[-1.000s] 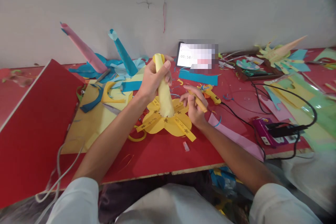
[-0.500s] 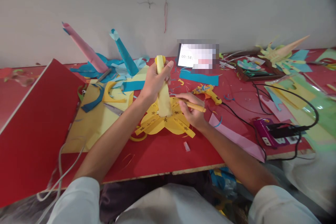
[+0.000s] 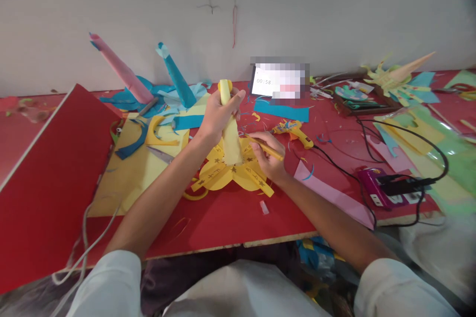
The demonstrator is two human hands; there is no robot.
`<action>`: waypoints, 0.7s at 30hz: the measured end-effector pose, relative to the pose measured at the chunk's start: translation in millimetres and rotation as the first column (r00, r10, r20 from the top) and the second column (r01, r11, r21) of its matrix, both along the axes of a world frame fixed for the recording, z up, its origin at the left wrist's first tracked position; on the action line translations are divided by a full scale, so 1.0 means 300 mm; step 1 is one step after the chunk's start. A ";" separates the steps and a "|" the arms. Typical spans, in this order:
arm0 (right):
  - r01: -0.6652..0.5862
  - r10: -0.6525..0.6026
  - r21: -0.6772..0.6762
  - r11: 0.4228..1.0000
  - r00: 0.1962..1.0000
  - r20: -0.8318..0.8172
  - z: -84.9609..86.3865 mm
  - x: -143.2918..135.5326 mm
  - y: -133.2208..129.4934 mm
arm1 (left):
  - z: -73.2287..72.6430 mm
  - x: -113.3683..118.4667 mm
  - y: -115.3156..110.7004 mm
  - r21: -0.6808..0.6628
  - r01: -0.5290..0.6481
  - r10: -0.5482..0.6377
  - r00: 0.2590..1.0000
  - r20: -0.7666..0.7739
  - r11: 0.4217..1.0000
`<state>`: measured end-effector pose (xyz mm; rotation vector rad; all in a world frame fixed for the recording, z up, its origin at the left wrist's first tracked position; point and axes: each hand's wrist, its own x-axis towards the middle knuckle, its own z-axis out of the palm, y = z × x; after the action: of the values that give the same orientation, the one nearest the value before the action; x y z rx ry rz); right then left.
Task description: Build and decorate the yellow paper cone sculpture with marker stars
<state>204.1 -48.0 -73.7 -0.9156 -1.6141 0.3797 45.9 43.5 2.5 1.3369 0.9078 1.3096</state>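
Observation:
My left hand (image 3: 220, 113) is closed around the upper part of a pale yellow paper tube (image 3: 231, 141). The tube's foot stands in the middle of a yellow petal-shaped paper base (image 3: 232, 178), marked with dark stars and letters. In my right hand (image 3: 268, 157) is a slim orange-yellow pen (image 3: 273, 150), gripped in a writing hold over the base's right petals. Its tip points left toward the tube; whether it touches the paper I cannot tell.
A yellow glue gun (image 3: 302, 134) lies right of my right hand, its cord running to a purple power box (image 3: 377, 193). Scissors (image 3: 159, 153) rest on yellow paper at left. A phone (image 3: 266, 80) leans at the back. Blue (image 3: 176, 77) and pink (image 3: 121, 67) paper tubes stand back left.
My right hand and the pen have shifted slightly left, and the pen has tilted a little more steeply. My left hand keeps its hold on the tube.

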 end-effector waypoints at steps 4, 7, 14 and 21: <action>0.002 -0.002 0.001 1.000 0.999 0.051 -0.006 0.000 -0.008 | 0.007 -0.001 -0.003 0.020 0.009 -0.009 1.000 -0.015 1.000; -0.002 0.002 -0.006 1.000 0.998 0.062 -0.001 -0.002 -0.009 | 0.009 -0.001 -0.003 0.024 0.022 -0.022 1.000 -0.010 0.999; 0.058 -0.061 -0.054 0.997 0.996 -0.059 -0.007 -0.003 0.013 | 0.024 -0.004 -0.011 0.082 0.062 -0.060 0.998 -0.022 0.995; 0.169 -0.184 -0.119 0.978 0.974 -0.133 -0.015 -0.005 0.042 | 0.061 -0.041 -0.013 0.110 0.132 -0.125 0.990 -0.063 0.985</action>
<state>202.5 -35.5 -78.0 -1.0800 -1.3793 0.4014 33.7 39.7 20.9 1.5017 0.7805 1.2446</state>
